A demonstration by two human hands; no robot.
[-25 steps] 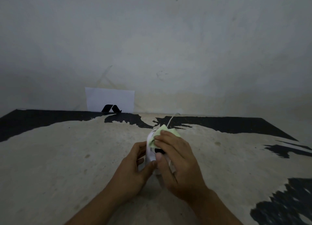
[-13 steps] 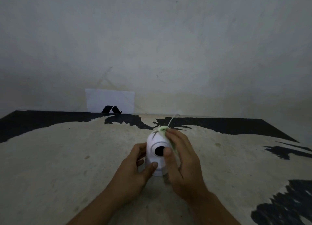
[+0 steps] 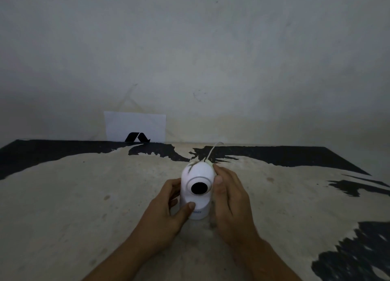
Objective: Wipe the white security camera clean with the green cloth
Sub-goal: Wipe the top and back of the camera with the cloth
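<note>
The white security camera [image 3: 197,187] stands upright on the worn table, its round black lens facing me. My left hand [image 3: 166,209] grips its base from the left, thumb across the front. My right hand [image 3: 229,196] is pressed against the camera's right side. Only a thin sliver of the green cloth [image 3: 210,163] shows at the camera's top right, behind my right fingers; the rest is hidden by that hand. A thin white cable [image 3: 213,151] runs from behind the camera toward the wall.
The table [image 3: 84,196] is beige with peeling black patches along the back and at the right. A white card [image 3: 135,125] with a black logo leans on the wall at the back left. The wall stands close behind.
My right hand slid with the cloth from the camera's front and top round to its right side, uncovering the lens. The left hand keeps its hold on the base.
</note>
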